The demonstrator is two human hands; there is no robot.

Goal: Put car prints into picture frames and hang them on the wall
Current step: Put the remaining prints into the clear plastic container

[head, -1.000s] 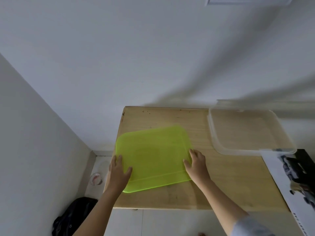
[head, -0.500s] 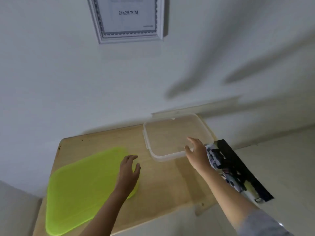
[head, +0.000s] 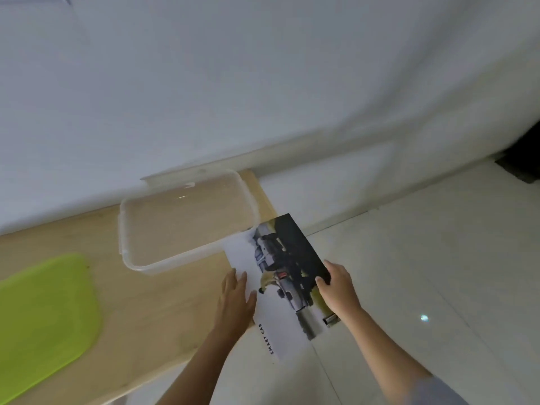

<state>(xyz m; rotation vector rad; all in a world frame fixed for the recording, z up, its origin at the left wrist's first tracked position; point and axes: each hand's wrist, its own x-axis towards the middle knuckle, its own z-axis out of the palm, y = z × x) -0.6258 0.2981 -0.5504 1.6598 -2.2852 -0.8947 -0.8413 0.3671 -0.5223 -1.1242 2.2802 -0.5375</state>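
Note:
A car print [head: 285, 276] with a dark photo and the words "SMART CAR" lies over the right end of the wooden table [head: 163, 302], half hanging past its edge. My left hand [head: 236, 296] rests flat on the print's white left margin, fingers straight. My right hand [head: 336, 285] grips the print's right edge, thumb on top of the dark picture. No picture frame shows in this view.
A clear plastic box [head: 187, 220] stands on the table against the white wall, its near corner over the print's top. A lime green lid [head: 43, 314] lies flat at the table's left. Pale floor tiles [head: 423, 273] spread to the right.
My view has swung right, away from the green lid. Both hands left the lid and moved to the car print; the framed sheet on the wall has gone out of view.

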